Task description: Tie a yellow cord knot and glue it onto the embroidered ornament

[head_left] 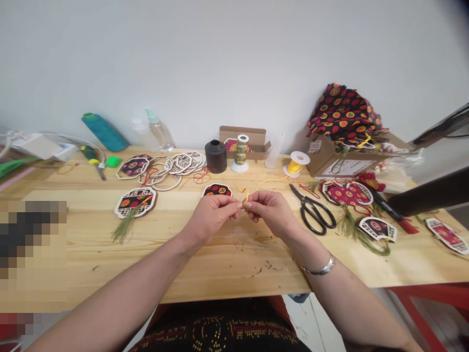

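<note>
Pinches cord (246, 194) in closed left hand (213, 213) and right hand (271, 210), nearly tip to tip. Trails forward and rightward to spool (295, 165), nearer right hand.

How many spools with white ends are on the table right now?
2: the yellow-cord spool, left of the large cardboard box, and the olive-thread spool, just right of the black cone. More may be hidden inside the box.

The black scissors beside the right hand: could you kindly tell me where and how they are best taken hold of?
The scissors are probably best gripped by their looped handles, coming from the near side with the right hand once free, since the loops face the person and the blades point away.
</note>
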### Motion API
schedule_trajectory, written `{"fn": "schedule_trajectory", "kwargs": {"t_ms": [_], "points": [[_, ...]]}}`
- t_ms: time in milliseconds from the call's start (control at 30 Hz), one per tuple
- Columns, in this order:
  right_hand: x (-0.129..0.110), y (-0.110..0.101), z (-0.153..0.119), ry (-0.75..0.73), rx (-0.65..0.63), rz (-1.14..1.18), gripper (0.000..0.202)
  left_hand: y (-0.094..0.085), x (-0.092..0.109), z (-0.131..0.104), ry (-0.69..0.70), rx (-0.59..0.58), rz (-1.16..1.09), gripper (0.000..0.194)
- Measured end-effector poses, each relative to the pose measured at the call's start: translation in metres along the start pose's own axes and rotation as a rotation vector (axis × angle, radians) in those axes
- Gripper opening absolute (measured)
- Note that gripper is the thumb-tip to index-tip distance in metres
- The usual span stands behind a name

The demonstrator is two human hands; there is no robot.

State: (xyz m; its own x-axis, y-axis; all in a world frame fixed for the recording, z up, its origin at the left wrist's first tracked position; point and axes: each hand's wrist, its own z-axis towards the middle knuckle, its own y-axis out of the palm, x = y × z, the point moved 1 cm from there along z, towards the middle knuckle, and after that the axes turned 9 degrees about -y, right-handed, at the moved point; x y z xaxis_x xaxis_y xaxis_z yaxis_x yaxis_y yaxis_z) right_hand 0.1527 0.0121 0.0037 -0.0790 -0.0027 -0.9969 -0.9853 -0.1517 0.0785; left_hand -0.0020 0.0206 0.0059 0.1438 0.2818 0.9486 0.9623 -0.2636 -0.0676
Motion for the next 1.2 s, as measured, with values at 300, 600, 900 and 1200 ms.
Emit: {"fn": "schedule_trajectory", "kwargs": {"t_ms": [300, 600, 900, 1200], "points": [[0.0009, 0.0016, -0.0014, -0.151, 0.034, -0.332, 0.021, 0.0004, -0.0012, -0.0004, -0.017, -0.014, -0.061, 0.015], [0.0013, -0.0004, -0.0003, -0.179, 0.069, -0.398, 0.022, 0.0012, 0.0010, 0.0000, -0.114, -0.050, -0.164, 0.012], [0.0027, -0.0010, -0.0004, -0.199, 0.085, -0.415, 0.020, 0.0007, -0.0041, 0.0027, -0.045, -0.056, -0.185, 0.011], [0.0023, -0.0005, -0.0013, -0.192, 0.097, -0.384, 0.018, 0.0016, 0.0005, -0.0029, 0.149, 0.055, 0.092, 0.007]]}}
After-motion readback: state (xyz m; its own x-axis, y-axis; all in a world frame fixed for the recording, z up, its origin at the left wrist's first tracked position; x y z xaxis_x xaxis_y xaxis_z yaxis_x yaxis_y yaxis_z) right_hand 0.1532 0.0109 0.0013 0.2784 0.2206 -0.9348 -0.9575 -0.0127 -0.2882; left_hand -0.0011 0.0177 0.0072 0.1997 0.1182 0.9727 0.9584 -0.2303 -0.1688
